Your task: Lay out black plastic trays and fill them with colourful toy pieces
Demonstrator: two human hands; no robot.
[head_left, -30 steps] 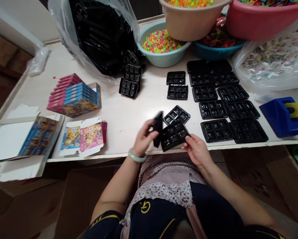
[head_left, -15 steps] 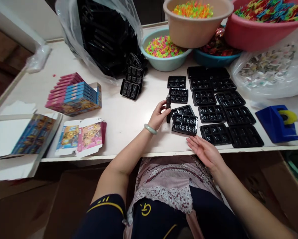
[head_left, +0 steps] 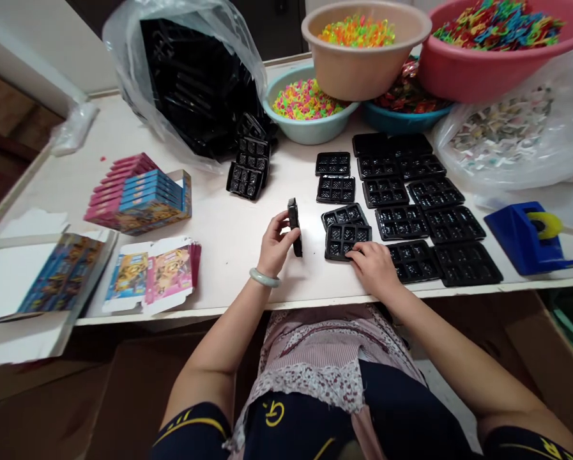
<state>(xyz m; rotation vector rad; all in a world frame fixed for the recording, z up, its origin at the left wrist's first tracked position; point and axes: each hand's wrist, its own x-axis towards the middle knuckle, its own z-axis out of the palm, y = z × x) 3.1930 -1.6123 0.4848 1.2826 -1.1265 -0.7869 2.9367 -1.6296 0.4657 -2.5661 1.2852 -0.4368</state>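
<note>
Black trays (head_left: 401, 222) crowd right grip (head_left: 376, 268), hold unclear; left grip (head_left: 275, 249) pinches an upright tray (head_left: 294, 216).

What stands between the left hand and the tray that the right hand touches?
Only the upright tray in the left hand, perhaps several nested; beyond it, white tabletop runs to the touched tray at the right hand.
</note>
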